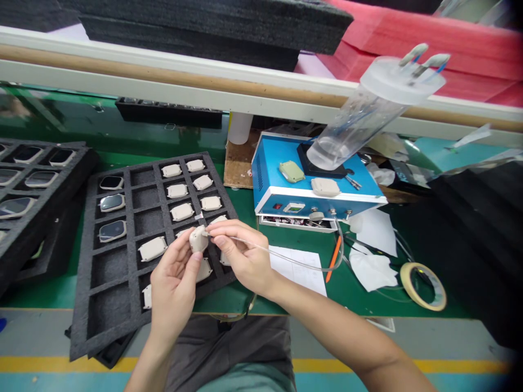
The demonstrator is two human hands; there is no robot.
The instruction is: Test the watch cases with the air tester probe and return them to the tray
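My left hand (pixel 177 272) grips a beige watch case (pixel 199 239) between thumb and fingers, raised above the tray. The thumb and fingers of my right hand (pixel 243 250) pinch a thin clear tube (pixel 281 254), its tip at the right side of the case. From there the tube loops back to the front of a blue box-shaped machine (pixel 269 158). Beneath my hands lies a dark grey foam tray (pixel 108 302). Several beige cases (pixel 153 249) sit in its compartments, and dark-faced ones (pixel 112 231) fill part of the left column.
On the machine stand a tilted clear cylinder (pixel 347 125), a greenish case (pixel 291 171) and a beige case (pixel 326 187). To the right lie an orange pen (pixel 334 259), white paper (pixel 372 269) and a tape roll (pixel 435 280). Another loaded foam tray (pixel 44 207) stands left.
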